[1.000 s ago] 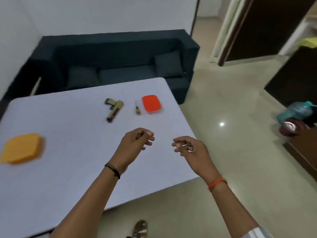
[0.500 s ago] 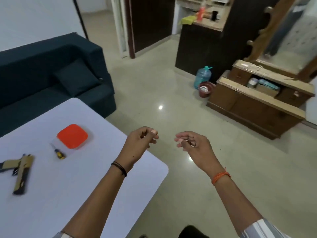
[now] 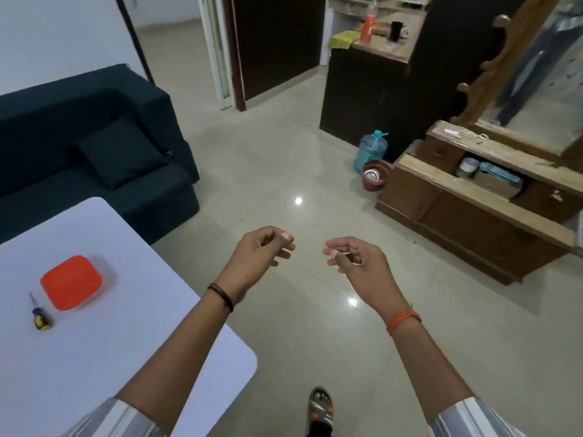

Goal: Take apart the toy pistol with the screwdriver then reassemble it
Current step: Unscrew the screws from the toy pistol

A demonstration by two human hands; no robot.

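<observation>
Both hands — left [image 3: 262, 257], right [image 3: 356, 263] — loosely curled, grip empty; orange-lidded container [image 3: 72, 282] at 9 o'clock, contents hidden.

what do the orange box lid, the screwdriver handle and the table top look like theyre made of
Orange box lid: likely plastic, smooth, faint sheen, rounded moulded corners. Screwdriver handle: probably hard plastic, yellow with a dark band; the blur hides its finish. Table top: smooth, matte, pale, perhaps laminate or a plastic cover; it cannot be settled.
</observation>
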